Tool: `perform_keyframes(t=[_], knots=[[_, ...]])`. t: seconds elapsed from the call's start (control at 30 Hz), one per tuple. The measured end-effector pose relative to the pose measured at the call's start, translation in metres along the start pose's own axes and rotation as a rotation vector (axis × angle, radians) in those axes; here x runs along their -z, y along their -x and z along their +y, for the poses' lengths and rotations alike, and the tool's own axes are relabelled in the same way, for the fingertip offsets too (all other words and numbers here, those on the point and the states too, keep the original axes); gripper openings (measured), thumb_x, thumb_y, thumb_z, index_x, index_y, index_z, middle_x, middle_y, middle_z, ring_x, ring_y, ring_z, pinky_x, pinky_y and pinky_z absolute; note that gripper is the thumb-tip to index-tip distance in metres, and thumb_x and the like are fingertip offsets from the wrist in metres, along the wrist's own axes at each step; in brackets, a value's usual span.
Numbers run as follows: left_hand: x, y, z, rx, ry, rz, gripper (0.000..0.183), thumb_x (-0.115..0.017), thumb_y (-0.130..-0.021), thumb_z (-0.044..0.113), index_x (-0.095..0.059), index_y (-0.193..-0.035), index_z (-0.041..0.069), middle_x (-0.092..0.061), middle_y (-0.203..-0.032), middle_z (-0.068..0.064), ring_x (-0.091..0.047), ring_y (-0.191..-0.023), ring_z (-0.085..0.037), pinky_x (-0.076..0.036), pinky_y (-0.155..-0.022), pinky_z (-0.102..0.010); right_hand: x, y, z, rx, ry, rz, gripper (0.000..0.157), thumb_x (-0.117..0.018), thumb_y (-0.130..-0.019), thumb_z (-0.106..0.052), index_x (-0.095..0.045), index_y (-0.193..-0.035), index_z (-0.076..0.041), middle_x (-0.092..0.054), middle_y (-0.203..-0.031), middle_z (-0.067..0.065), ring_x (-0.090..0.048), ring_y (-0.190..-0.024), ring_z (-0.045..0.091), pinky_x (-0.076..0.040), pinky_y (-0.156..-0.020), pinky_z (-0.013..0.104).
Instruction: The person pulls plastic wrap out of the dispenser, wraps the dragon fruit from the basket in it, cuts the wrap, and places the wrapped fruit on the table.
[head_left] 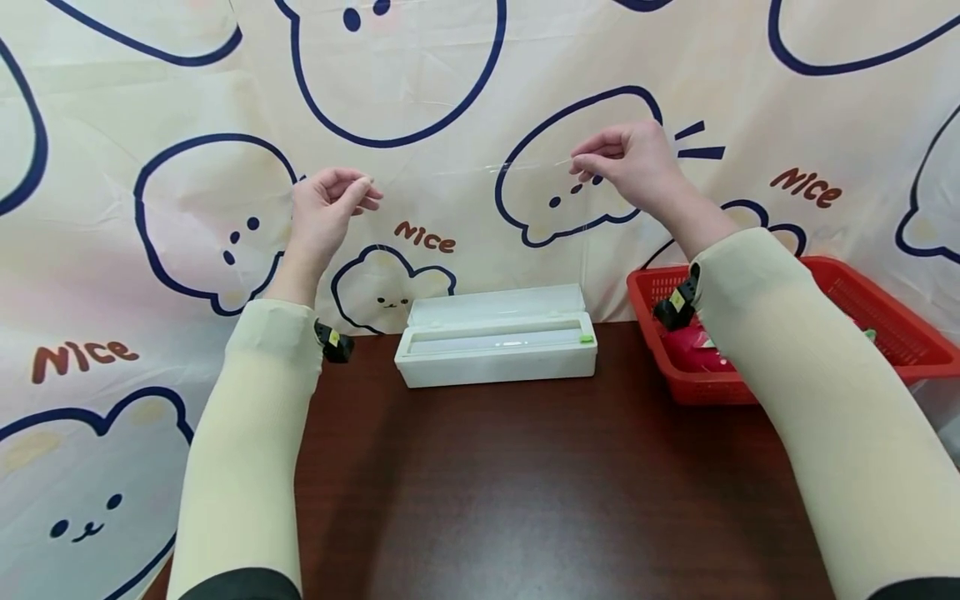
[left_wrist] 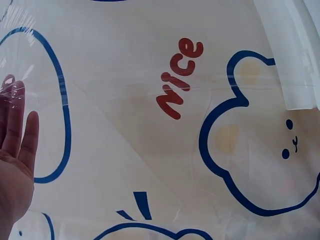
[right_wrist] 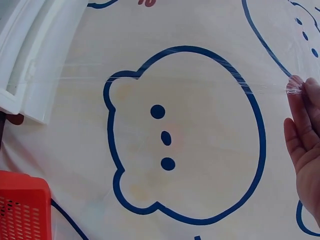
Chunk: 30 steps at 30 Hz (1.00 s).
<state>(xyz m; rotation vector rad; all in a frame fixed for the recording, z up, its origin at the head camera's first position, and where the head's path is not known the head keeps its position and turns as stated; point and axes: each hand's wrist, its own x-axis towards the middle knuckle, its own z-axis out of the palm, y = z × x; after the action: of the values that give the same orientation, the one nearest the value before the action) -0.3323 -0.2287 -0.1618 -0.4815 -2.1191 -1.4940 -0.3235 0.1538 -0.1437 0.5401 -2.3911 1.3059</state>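
Observation:
A sheet of clear cling film (head_left: 528, 167) is stretched between both raised hands, in front of the patterned curtain. My left hand (head_left: 324, 208) pinches its left corner between thumb and fingers; in the left wrist view the film gathers in creases at the fingertips. At the other corner my right hand (head_left: 637, 167) pinches the film, which bunches at the fingertips in the right wrist view. Below the hands stands a white cling film dispenser box (head_left: 495, 367) with its lid (head_left: 498, 305) tipped back. Whether the film still joins the box is hard to tell because it is transparent.
To the right, a red plastic basket (head_left: 757, 387) holds a pink package (head_left: 690, 350) and other things partly hidden by the right sleeve. A curtain (head_left: 465, 200) with cartoon outlines hangs behind the dark brown table (head_left: 555, 492).

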Motion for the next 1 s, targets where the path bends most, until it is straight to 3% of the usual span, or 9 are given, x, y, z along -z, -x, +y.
perform_keyframes(t=[0.3,0.7,1.0], knots=[[0.002,-0.001,0.005,-0.052,0.052,0.034,0.015,-0.064,-0.095,0.019,-0.069,-0.101,0.007,-0.071,-0.087,-0.001,-0.066,-0.079,-0.016,-0.052,-0.075,-0.024,0.004,-0.002,-0.008,0.042,-0.035,0.006,0.024,-0.066,-0.093,-0.020,-0.071,-0.109,-0.004,-0.073,-0.096,0.001,-0.067,-0.085,0.011,-0.042,-0.101,0.029],[0.004,-0.006,0.017,-0.108,0.052,0.057,0.013,-0.065,-0.094,0.019,-0.071,-0.101,0.009,-0.072,-0.087,-0.002,-0.067,-0.080,-0.016,-0.052,-0.077,-0.024,0.013,-0.002,-0.018,0.077,-0.067,0.034,0.023,-0.067,-0.092,-0.021,-0.073,-0.109,-0.007,-0.071,-0.093,-0.003,-0.066,-0.087,0.013,-0.036,-0.105,0.027],[0.005,-0.008,0.032,-0.126,0.075,0.077,0.019,-0.067,-0.093,0.018,-0.070,-0.104,0.002,-0.072,-0.085,-0.002,-0.067,-0.078,-0.017,-0.052,-0.075,-0.023,0.020,-0.002,-0.024,0.089,-0.131,0.059,0.022,-0.067,-0.091,-0.021,-0.074,-0.108,-0.009,-0.070,-0.091,-0.005,-0.065,-0.087,0.014,-0.035,-0.105,0.026]])
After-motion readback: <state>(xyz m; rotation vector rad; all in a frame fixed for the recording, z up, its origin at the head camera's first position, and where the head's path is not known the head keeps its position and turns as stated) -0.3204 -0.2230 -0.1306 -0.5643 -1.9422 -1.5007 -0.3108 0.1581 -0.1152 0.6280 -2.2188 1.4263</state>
